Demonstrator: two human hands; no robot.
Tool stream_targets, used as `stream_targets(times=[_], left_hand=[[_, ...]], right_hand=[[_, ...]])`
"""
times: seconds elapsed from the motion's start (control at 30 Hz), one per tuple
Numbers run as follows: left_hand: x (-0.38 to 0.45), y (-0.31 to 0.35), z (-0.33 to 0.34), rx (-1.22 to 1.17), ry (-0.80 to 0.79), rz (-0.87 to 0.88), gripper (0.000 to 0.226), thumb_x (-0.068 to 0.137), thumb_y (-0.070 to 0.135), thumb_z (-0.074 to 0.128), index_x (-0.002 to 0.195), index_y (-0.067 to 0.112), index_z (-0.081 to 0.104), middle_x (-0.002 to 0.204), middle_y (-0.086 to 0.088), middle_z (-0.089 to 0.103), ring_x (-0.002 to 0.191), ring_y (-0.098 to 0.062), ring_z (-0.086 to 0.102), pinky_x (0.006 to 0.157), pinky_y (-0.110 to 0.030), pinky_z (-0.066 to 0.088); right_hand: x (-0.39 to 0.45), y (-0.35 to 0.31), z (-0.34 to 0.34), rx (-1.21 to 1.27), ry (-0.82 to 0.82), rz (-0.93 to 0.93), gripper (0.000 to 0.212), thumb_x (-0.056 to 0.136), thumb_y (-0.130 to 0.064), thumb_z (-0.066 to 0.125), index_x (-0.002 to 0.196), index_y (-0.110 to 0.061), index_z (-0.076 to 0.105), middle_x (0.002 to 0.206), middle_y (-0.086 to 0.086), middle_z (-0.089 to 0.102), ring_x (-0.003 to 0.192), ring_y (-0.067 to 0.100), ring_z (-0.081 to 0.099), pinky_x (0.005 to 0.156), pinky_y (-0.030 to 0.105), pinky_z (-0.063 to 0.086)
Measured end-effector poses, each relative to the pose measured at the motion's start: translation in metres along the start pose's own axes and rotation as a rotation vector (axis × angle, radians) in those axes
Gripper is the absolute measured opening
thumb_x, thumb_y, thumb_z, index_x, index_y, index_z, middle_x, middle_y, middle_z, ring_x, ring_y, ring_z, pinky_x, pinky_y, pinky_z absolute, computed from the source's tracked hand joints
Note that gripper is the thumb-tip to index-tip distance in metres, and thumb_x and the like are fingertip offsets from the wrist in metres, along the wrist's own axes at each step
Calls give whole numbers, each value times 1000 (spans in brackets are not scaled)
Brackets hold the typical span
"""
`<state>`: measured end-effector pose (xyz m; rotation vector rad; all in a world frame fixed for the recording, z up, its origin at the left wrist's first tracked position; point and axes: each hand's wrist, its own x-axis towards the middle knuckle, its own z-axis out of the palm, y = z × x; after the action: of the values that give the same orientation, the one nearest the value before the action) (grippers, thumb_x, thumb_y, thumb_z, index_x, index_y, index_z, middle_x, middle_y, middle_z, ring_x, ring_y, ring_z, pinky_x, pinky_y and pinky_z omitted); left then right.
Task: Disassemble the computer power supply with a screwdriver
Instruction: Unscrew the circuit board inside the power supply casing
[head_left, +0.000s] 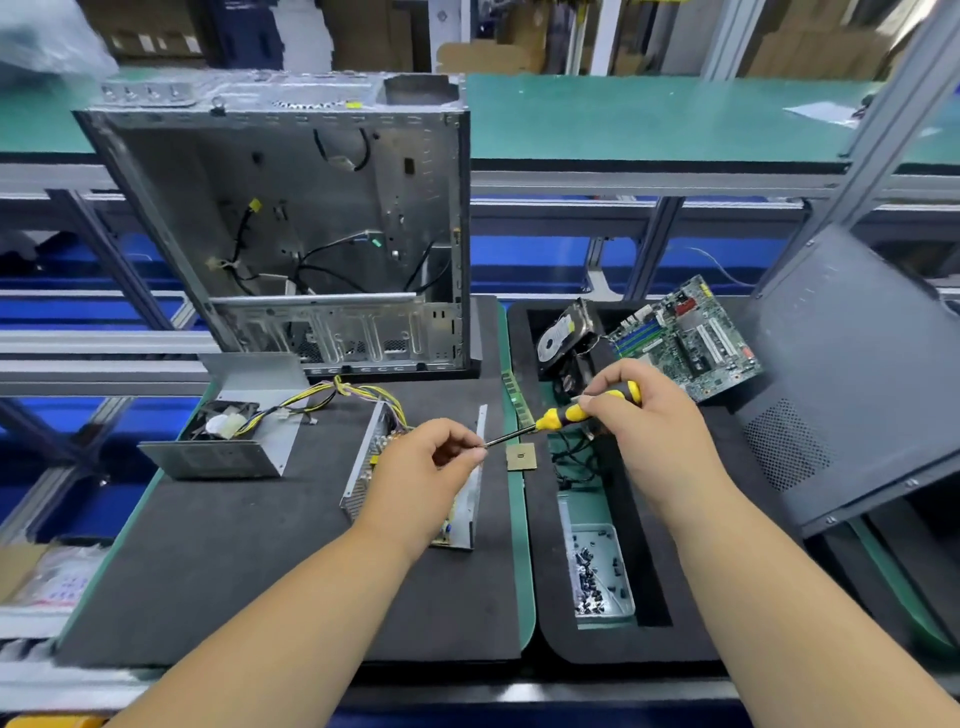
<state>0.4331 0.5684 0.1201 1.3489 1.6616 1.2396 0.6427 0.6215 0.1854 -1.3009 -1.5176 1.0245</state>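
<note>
Electronics workshop: stripped computer case (291, 223), motherboard (685, 338), shelving.

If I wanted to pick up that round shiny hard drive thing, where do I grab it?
Probably grip the hard drive by its two thin side edges, coming from above. It leans tilted in the black tray, so its upper edges stick up free, while the motherboard crowds its right.

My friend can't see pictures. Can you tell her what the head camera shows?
Two hands work over an opened power supply on a black mat: the right hand grips a yellow screwdriver, and the left hand pinches its metal tip. An empty computer case stands behind.
</note>
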Motion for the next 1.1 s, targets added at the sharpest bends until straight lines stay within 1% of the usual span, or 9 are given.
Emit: stream_targets(times=[0.1,0.17,0.27,0.4,0.53,0.67,0.83,0.93,1.1], left_hand=[[2,8,20,58,-5,22,17,89,16,71,77,28,68,75,13,67,70,-3,58,64,-12,45],[1,13,36,152,-46,98,19,91,23,68,74,31,66,76,17,66,73,-3,58,66,-15,45],[-5,20,71,353,-248,265,15,94,35,62,79,36,66,76,24,60,81,1,55,72,-17,44],[-11,20,124,478,-449,372,15,95,41,60,91,30,69,77,19,55,79,-4,51,68,-21,40],[-8,12,149,501,-457,284,20,88,38,70,107,37,67,84,22,55,80,1,47,76,-19,38],[-3,9,142,499,-385,220,18,88,38,68,106,39,66,86,24,57,84,7,49,77,-18,40],[5,16,106,478,-218,206,12,89,25,66,93,36,69,84,20,58,81,2,53,74,-21,46],[11,19,75,478,-109,202,14,89,22,66,92,35,70,83,19,58,77,-1,54,75,-23,48],[23,13,25,480,56,128,15,88,17,67,91,31,70,85,14,60,78,-3,56,79,-28,49]], right_hand=[[0,3,-21,16,65,2,6,76,-27,66,77,-25,61,58,-10,48,52,11,37,44,17,29],[0,7,-37,16,119,24,8,70,-32,63,77,-28,62,59,-11,51,53,8,41,50,21,39],[-1,13,-57,44,158,84,8,70,-31,64,77,-27,62,61,-7,50,61,19,45,68,47,51],[-1,25,-81,108,170,115,6,72,-26,65,75,-26,60,59,-3,48,61,25,48,64,63,52],[0,35,-95,44,170,108,6,71,-28,64,76,-27,60,54,-11,49,51,13,45,57,49,52],[8,40,-95,91,116,125,5,72,-26,64,76,-27,60,71,18,56,62,28,54,63,56,53],[23,44,-80,54,35,87,7,74,-29,64,79,-26,60,69,7,54,62,22,47,58,33,38],[33,42,-63,45,12,25,8,83,-21,66,79,-24,60,57,-12,47,49,7,39,45,17,32],[48,31,-26,16,-63,-47,11,88,-23,67,80,-26,60,59,-10,47,53,10,40,43,16,29]])
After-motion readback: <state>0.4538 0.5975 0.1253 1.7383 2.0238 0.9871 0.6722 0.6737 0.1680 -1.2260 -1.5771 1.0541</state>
